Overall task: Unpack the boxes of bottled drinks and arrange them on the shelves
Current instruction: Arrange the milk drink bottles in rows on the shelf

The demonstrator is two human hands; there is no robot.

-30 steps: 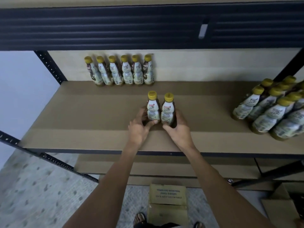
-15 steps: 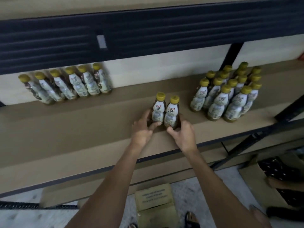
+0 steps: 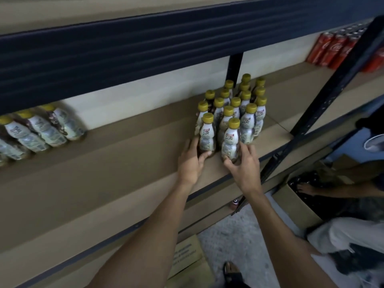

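Two bottles (image 3: 206,135) are now slid over to the cluster (image 3: 246,104) just beyond the grip — one is clasped by the left hand (image 3: 190,163), one by the right hand (image 3: 246,166).

- Bottle row (image 3: 47,129), left of frame: motion-blurred, labels unreadable; end bottles cut by the left edge.
- Bottle cluster (image 3: 235,102), centre: rear bottles masked by front ones, little but caps showing.
- Front-left bottle (image 3: 206,134): base partly covered by left hand (image 3: 191,161); fingers hidden behind it.
- Front-right bottle (image 3: 231,140): base covered by right hand (image 3: 243,165).
- Red cans (image 3: 332,48), upper right: crossed by black upright (image 3: 336,80), cut by the right edge.
- Box (image 3: 187,254), bottom centre: print too small to read.
- Second person (image 3: 342,235), lower right: cut by the edge.
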